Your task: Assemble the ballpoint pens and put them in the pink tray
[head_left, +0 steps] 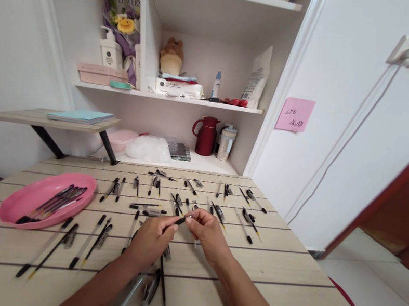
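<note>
My left hand [156,233] is closed around a pen [180,220], whose black end sticks out between thumb and forefinger. At that end my right hand [205,231] pinches something small, perhaps the pen's tip; the fingers hide most of it. Both hands are held close together above the wooden table. Disassembled pens lie around them: clear barrels [88,242], dark ink refills [162,285] with yellow ends, and black caps [151,288]. To the left, several pens [57,203] lie side by side in a pink plastic tray [82,184].
Behind the table [259,289] stands a white shelf [197,103] with a dark red jug [206,136] and a light cup [226,143]. A small raised stand [17,113] at back left bears blue booklets [80,116]. A pink note [295,114] is on the wall.
</note>
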The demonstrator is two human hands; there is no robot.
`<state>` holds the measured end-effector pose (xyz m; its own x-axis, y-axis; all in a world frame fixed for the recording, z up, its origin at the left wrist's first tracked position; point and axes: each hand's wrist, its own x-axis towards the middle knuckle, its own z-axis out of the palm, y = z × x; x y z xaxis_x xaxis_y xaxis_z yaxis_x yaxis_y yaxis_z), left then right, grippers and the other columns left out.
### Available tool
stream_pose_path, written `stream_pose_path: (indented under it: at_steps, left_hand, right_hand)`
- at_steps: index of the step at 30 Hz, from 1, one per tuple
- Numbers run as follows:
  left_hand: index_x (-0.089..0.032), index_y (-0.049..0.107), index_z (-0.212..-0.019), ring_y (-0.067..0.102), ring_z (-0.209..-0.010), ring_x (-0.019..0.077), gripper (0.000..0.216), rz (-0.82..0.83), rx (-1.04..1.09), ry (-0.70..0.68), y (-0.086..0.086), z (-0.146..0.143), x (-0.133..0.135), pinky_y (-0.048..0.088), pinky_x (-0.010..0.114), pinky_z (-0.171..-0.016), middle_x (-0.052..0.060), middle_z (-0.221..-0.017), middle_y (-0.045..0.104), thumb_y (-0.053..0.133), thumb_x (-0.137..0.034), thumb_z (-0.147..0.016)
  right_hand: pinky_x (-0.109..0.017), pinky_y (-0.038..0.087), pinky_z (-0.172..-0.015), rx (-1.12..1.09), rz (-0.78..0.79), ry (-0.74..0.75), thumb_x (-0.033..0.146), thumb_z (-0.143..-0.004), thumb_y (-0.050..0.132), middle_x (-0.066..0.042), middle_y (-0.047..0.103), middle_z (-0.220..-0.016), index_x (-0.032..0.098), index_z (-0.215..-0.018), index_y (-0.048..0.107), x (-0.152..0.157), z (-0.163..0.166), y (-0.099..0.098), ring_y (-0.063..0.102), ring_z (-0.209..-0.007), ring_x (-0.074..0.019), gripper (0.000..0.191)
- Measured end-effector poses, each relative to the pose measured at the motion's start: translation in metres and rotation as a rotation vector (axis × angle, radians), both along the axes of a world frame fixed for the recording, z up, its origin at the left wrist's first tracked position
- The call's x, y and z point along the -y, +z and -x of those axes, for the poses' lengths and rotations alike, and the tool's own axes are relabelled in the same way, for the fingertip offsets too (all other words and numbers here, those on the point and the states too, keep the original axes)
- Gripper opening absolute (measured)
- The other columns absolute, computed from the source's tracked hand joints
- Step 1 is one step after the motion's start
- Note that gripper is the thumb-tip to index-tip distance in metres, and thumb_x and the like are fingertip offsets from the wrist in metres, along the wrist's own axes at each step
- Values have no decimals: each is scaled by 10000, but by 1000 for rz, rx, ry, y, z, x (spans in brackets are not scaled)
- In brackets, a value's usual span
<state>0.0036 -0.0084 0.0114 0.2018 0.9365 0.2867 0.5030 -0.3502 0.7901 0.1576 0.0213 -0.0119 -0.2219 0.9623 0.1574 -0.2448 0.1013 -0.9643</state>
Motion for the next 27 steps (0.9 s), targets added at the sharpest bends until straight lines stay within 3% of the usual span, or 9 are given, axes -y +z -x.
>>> stream_pose_path:
  at_steps: [3,5,8,12,18,23,27]
  left_hand:
    - [-149,647,-1011,506,-530,134,374,17,99,120,-2,6,-6,387,219,-516,0,-570,591,465,-326,-737]
    - [-131,637,-1001,473,-474,113,388,50,198,188,-3,10,-11,370,206,-470,-5,-562,577,482,-355,-725]
    - [-119,632,-975,418,-416,83,393,116,315,196,-5,14,-15,336,188,-420,-18,-545,554,506,-378,-707]
    - [-131,632,-969,404,-409,70,395,144,390,182,-8,12,-13,323,179,-410,-27,-550,551,525,-394,-695]
    - [-122,629,-999,406,-420,69,403,147,352,189,-11,10,-11,331,184,-415,-15,-588,566,529,-371,-698]
    - [-104,618,-1008,433,-445,78,398,161,312,194,-12,10,-11,363,193,-446,-9,-599,565,527,-346,-705]
    - [-106,639,-966,482,-489,105,376,113,284,200,-14,10,-11,394,209,-476,2,-601,586,542,-348,-694]
  right_hand:
    - [-201,281,-437,129,-14,-18,344,-641,628,72,428,-547,178,-785,509,1,5,-5,359,-443,-64,250]
    - [-212,305,-475,360,-97,-89,301,-652,605,57,460,-572,184,-761,505,4,11,-10,406,-488,-83,188]
    - [-223,306,-527,790,-230,-152,240,-652,587,25,539,-609,183,-750,523,13,23,-15,473,-563,-110,130]
    - [-235,319,-570,1116,-270,-158,183,-634,572,-20,618,-721,180,-924,510,22,35,-16,555,-662,-154,297]
    - [-258,362,-640,1343,-291,-170,123,-670,509,-92,636,-870,150,-983,511,25,32,-7,595,-802,-199,314]
    - [-277,367,-566,1525,-383,-111,84,-677,487,-149,615,-867,131,-815,583,31,29,-2,604,-685,-214,175]
    - [-276,355,-569,1424,-366,-195,71,-653,500,-130,612,-839,134,-807,571,27,23,-2,586,-687,-206,181]
